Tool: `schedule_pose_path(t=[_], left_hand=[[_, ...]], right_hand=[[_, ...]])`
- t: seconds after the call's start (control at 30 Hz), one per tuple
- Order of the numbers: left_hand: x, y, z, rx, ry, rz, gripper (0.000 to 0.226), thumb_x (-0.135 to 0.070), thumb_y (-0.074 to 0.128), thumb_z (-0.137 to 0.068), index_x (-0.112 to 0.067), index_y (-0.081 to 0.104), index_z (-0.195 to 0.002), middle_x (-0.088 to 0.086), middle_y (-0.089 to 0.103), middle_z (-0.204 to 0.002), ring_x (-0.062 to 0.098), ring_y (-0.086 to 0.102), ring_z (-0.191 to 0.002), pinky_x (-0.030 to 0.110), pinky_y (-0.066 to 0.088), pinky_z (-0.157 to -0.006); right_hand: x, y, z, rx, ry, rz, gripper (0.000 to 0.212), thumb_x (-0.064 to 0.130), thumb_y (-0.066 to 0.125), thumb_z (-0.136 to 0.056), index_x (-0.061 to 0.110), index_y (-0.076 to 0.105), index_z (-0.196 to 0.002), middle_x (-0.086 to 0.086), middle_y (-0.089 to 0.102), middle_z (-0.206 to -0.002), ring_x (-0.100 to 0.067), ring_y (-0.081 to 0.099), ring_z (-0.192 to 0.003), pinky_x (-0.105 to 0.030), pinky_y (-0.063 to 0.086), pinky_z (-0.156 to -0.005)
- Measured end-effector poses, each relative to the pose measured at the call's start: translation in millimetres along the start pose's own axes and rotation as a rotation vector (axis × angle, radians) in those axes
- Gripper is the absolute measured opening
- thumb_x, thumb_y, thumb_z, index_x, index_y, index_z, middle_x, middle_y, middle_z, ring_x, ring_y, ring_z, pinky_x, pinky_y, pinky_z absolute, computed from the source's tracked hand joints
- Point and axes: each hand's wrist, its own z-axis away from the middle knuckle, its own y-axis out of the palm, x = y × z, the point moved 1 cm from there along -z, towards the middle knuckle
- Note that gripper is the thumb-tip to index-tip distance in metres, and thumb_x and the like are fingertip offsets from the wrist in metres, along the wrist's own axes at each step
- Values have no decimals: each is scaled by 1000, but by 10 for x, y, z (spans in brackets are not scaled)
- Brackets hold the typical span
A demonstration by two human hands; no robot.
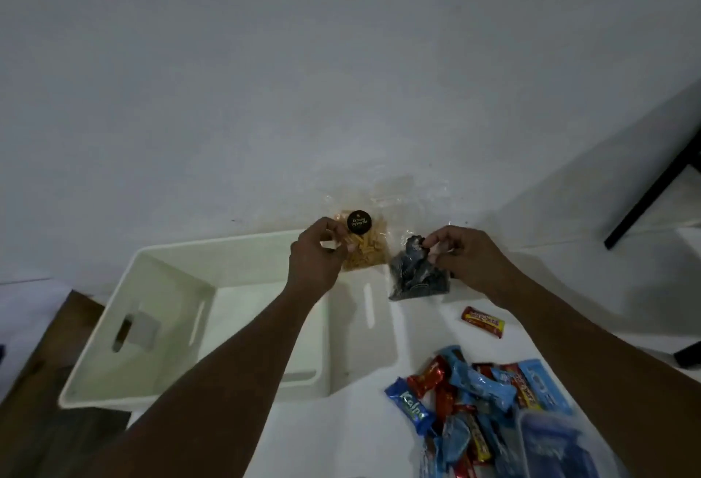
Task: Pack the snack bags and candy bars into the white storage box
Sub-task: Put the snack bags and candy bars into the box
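Now | left hand (pixel 315 259) pinches yellow snack bag (pixel 367 252) at left edge | right hand (pixel 468 255) pinches dark snack bag (pixel 415 278) at top

L hand (pixel 318 250) grips a clear bag of yellow snacks (pixel 366 253) w/ a round black sticker, held over the far right corner of the white box (pixel 159 288). R hand (pixel 461 255) pinches the top of a clear bag of dark snacks (pixel 417 278), just right of the box; can't tell if it touches the table (pixel 341 439). Box sits open-topped on the table. One candy bar (pixel 483 322) lies alone near the dark bag. Pile of blue & red candy bars (pixel 468 398) at btm right, next to a clear plastic tub (pixel 550 447).
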Motion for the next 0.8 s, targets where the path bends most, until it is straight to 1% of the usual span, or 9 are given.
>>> schedule_pose_path(t=[0.07,0.1,0.17,0.23,0.4,0.5,0.6,0.7,0.8], left_hand=[[-6,-487,46,-37,48,-25,27,-22,82,-75,-36,64,-91,-14,69,-90,11,71,-69,36,58,-70],[5,-725,83,-51,63,-31,31,-23,82,-75,-39,65,-96,-11,70,-93,10,72,-71,39,60,-70],[67,-1186,172,-78,67,-39,38,-24,83,-75,-42,66,-104,-4,72,-99,9,72,-79,42,61,-71],[187,-1608,256,-102,55,-44,41,-25,84,-74,-43,67,-107,0,72,-103,9,71,-84,42,61,-74],[679,-2361,418,-112,6,-76,41,-25,84,-73,-38,70,-109,-1,72,-107,9,70,-92,42,61,-77],[1042,-2548,426,-76,-78,-90,42,-21,84,-74,-38,70,-109,4,71,-105,17,71,-90,40,62,-74],[1416,-2576,319,-26,-110,-115,42,-21,85,-72,-42,69,-104,0,72,-100,14,70,-92,39,62,-72],[1735,-2471,154,36,-154,-126,44,-18,85,-70,-44,70,-101,0,72,-96,15,69,-93,31,59,-66],[2019,-2259,-18,85,-176,-132,42,-15,85,-70,-41,71,-100,-4,70,-92,15,70,-88,23,54,-65]], right_hand=[[322,259,23,3,-48,6,24,-3,72,-79,19,73,-89,-12,56,-84,-19,56,-74,-27,50,-65],[470,398,42,3,-66,1,24,-2,72,-79,20,72,-89,-9,54,-83,-19,55,-73,-29,49,-65],[747,709,93,21,-99,-12,22,-1,71,-80,18,72,-91,-9,52,-81,-20,54,-70,-31,47,-64],[961,1048,121,59,-127,-21,22,-1,71,-81,19,72,-91,-9,51,-79,-22,54,-70,-33,48,-65],[1181,1896,74,91,-106,-15,27,1,69,-80,27,71,-86,-4,49,-75,-21,53,-71,-37,49,-68],[1152,2316,-10,61,-53,25,26,-1,67,-80,25,70,-87,2,50,-70,-17,51,-66,-34,46,-64],[973,2666,-164,27,22,90,26,-3,63,-80,21,67,-89,3,52,-69,-16,50,-64,-30,44,-61],[706,2914,-357,-11,125,131,28,-4,59,-81,21,65,-91,-2,53,-73,-17,51,-65,-27,44,-57],[432,3046,-541,-55,227,164,30,-6,56,-79,18,65,-93,0,52,-77,-16,51,-68,-23,37,-50]])
